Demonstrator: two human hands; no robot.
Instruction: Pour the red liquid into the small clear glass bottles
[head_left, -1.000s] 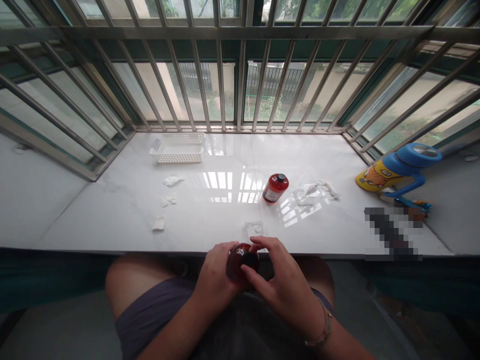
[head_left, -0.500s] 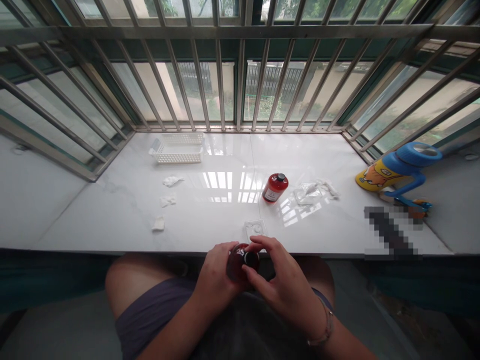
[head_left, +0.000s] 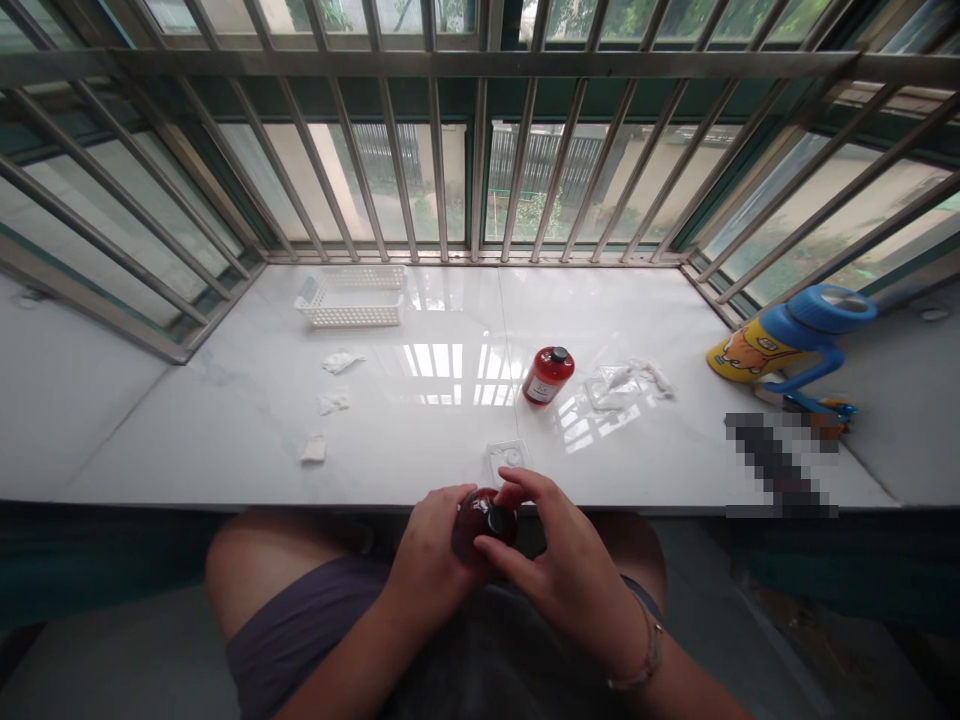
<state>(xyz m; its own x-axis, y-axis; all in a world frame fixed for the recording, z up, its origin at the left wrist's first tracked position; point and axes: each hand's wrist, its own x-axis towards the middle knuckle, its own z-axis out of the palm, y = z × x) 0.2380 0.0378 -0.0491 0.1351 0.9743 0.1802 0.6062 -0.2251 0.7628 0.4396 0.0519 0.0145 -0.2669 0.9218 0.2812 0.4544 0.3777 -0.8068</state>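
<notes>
A dark red bottle with a black cap (head_left: 480, 526) is held over my lap, just in front of the counter's edge. My left hand (head_left: 433, 545) wraps round its left side. The thumb and index finger of my right hand (head_left: 551, 560) are curved around the bottle's black cap at its upper right. Just beyond my fingers, a small clear plastic box (head_left: 508, 457) lies on the white counter (head_left: 420, 450). Farther back stands a second red bottle (head_left: 548, 377) with a black cap and a white label.
A white basket (head_left: 352, 310) sits at the back left. Several crumpled white tissues (head_left: 343, 362) lie below it. Right of the standing bottle is a clear tray (head_left: 611, 388) with tissue. A blue and yellow flask (head_left: 765, 345) leans far right, near a blurred dark object (head_left: 780, 465).
The thumb of my right hand has shifted slightly left around the cap. My left hand keeps its hold on the bottle. The whole view has moved very slightly.
</notes>
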